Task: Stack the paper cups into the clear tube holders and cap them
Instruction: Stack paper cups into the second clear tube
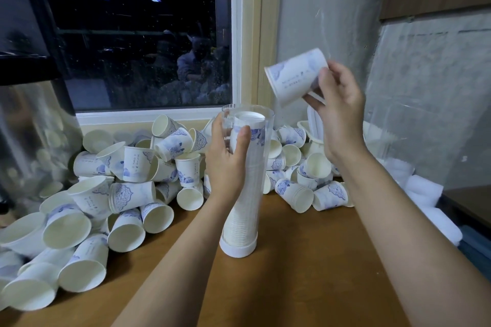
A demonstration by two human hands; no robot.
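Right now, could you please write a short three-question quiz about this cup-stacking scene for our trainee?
1. True or false: the clear tube is empty.
2. The right hand holds a paper cup. Where is that cup? A) above and to the right of the tube's mouth; B) inside the tube; C) flat on the table.
3. Which hand grips the tube near its top?

Key:
1. False: a stack of cups nearly fills it.
2. A.
3. The left hand.
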